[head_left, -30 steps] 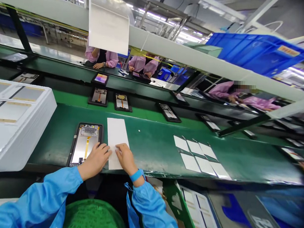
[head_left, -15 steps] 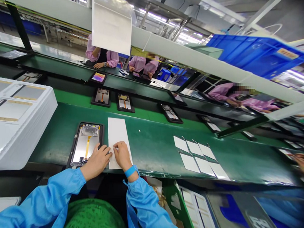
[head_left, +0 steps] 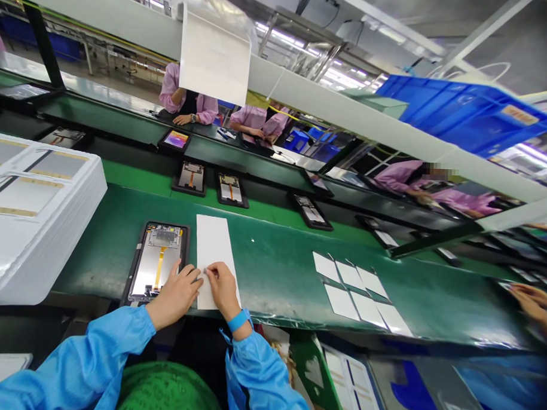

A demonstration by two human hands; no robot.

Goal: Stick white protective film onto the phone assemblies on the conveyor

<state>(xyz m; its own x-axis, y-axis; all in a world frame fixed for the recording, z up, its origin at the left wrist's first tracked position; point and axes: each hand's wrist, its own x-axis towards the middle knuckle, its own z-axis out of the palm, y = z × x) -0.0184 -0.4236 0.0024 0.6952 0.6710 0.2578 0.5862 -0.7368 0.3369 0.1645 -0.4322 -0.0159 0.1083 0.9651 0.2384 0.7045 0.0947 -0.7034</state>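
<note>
An opened tablet (head_left: 149,263), its circuit board and orange ribbon cable showing, lies in a black tray on the green bench. Beside it, to the right, is a long white sheet (head_left: 213,239). My left hand (head_left: 176,294) is spread between the two, its fingertips at the sheet's left edge and its thumb over the tablet's side. Over the lower part of the sheet, my right hand (head_left: 222,290) has thumb and index finger closed in a pinch. Whatever they hold, if anything, is too small to make out.
Several flat white pieces (head_left: 349,294) lie in two rows on the right. A tall stack of white trays (head_left: 53,221) stands at left. Beyond the bench, trays with tablets (head_left: 231,190) sit on a green belt (head_left: 135,179). A co-worker's hands (head_left: 532,304) show at far right.
The view has shifted slightly. My right hand's fingers have drawn into a tighter pinch over the sheet, while my left hand stays nearly in place. The co-worker's hands at far right have moved.
</note>
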